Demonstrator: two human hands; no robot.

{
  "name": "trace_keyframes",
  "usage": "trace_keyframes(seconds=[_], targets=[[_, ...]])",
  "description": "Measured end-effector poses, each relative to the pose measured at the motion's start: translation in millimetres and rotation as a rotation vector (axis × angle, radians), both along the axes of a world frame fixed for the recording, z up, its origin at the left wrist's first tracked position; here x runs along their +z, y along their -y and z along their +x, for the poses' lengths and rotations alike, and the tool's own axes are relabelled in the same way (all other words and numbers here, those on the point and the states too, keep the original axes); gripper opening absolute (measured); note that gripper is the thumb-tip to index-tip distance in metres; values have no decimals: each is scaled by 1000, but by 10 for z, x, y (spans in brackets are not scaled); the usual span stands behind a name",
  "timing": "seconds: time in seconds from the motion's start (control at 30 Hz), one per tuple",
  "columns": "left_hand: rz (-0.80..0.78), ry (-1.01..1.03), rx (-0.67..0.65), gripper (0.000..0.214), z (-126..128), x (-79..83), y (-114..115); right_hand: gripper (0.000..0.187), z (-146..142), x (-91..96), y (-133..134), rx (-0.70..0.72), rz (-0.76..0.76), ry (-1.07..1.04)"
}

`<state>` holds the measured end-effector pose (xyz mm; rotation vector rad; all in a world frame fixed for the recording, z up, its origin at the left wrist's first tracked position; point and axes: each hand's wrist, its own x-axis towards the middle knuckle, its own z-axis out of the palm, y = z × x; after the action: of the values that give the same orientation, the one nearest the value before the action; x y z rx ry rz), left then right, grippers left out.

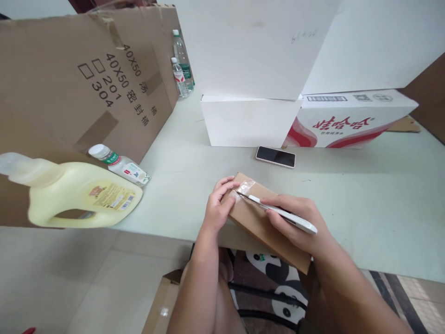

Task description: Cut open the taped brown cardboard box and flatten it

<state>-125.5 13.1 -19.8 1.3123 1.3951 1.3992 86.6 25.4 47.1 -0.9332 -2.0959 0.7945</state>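
Observation:
A small brown cardboard box (pixel 259 222) lies slantwise over the table's front edge, with clear tape (pixel 246 186) across its far end. My left hand (pixel 219 202) is closed around that far end, thumb on top near the tape and fingers along the side. In my right hand (pixel 301 218) is a white utility knife (pixel 295 219), gripped between thumb and fingers. Its blade points to the left and its tip meets the box at the tape, close to my left thumb. The underside of the box is hidden.
Behind the box lies a phone (pixel 276 157), in front of white cartons (pixel 248 123). To the left stand a yellow detergent jug (pixel 83 195), a small white bottle (pixel 120 164) and a large cardboard box (pixel 79 83). Water bottles (pixel 181 69) stand farther back. The table edge (pixel 167 234) runs just before me.

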Motion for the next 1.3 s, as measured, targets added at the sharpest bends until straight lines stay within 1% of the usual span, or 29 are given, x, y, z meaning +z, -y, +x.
trace_keyframes(seconds=[0.33,0.57,0.63,0.73,0.8,0.87,0.9,0.97,1.1,1.17,1.3], targets=[[18,-3,-12,32,-7,-11,-5,19,59,1,15,-95,101,-48],[24,15,-11,31,-17,-39,-8,20,26,5,20,-47,94,-15],[33,57,-16,36,-11,-53,-1,19,37,-1,29,-49,100,-27],[76,149,-7,42,19,-73,8,18,90,-37,50,-151,113,-124],[122,169,40,31,49,-82,3,20,128,-66,60,-253,87,-214],[171,113,104,17,79,-85,-12,21,145,-80,59,-302,26,-250],[197,67,137,13,93,-85,-21,19,144,-79,54,-300,-4,-236],[265,-29,202,11,118,-85,-38,16,126,-61,36,-245,-34,-168],[381,-116,305,15,157,-95,-56,18,76,-18,-3,-114,-8,-68],[378,-101,325,15,172,-106,-59,20,62,-12,-14,-91,-10,-45],[315,-15,332,16,190,-123,-63,23,52,-26,-23,-48,-39,9]])
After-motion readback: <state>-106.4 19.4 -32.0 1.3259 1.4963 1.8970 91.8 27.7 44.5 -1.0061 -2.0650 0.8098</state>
